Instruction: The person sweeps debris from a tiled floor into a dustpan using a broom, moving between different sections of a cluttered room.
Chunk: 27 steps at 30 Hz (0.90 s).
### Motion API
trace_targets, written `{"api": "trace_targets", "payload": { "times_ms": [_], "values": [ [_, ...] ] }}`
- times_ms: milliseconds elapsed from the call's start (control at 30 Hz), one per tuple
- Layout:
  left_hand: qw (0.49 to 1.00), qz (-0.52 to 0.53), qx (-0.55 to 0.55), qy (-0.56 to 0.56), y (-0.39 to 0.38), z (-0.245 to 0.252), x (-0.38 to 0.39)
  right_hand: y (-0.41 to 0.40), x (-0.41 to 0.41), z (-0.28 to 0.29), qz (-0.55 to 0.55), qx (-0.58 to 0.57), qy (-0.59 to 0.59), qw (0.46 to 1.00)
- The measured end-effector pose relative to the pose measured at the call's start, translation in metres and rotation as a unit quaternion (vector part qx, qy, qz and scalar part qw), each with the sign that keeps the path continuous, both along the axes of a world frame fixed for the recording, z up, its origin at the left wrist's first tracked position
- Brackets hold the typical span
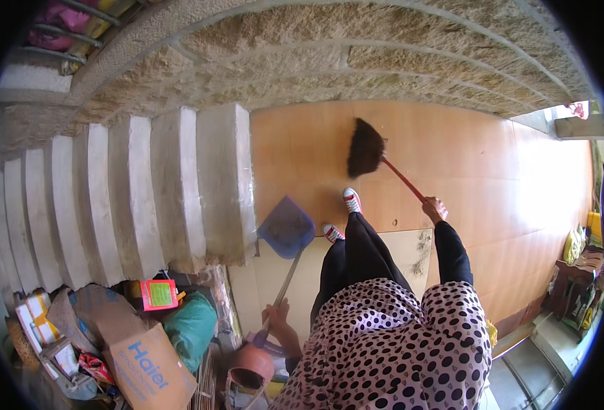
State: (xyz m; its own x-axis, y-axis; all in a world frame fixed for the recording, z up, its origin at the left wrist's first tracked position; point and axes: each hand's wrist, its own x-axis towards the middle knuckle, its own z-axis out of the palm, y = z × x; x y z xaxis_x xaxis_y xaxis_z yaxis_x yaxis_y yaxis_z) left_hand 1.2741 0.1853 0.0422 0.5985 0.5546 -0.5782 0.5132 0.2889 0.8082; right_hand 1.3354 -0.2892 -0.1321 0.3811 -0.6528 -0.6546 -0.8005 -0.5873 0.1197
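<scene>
My right hand grips the red handle of a broom. The broom's dark bristle head rests on the wooden-looking floor, beyond my feet. Lower and to the left, my left hand is closed around the long pale handle of a blue dustpan. The pan lies beside the lowest stair, and dark matter shows inside it, too blurred to identify. My feet wear red and white sneakers, standing between the pan and the broom head.
Concrete stairs rise at the left, against a rough stone wall. Near my left arm are a terracotta-coloured pot, a cardboard box and a green bag. A dark wooden piece of furniture stands at far right.
</scene>
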Motion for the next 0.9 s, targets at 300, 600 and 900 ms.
{"api": "trace_targets", "payload": {
  "times_ms": [300,600,900],
  "values": [
    [1.000,-0.015,0.006,0.015,-0.017,0.001,0.020,-0.021,-0.032,0.098,-0.006,0.000,-0.108,0.994],
    [0.992,-0.101,0.078,0.011,-0.087,0.005,0.055,0.029,0.121,0.014,0.097,0.193,-0.152,0.965],
    [0.995,-0.093,0.044,0.017,-0.171,0.018,0.109,-0.074,0.172,-0.069,-0.053,0.157,-0.089,0.982]
  ]
}}
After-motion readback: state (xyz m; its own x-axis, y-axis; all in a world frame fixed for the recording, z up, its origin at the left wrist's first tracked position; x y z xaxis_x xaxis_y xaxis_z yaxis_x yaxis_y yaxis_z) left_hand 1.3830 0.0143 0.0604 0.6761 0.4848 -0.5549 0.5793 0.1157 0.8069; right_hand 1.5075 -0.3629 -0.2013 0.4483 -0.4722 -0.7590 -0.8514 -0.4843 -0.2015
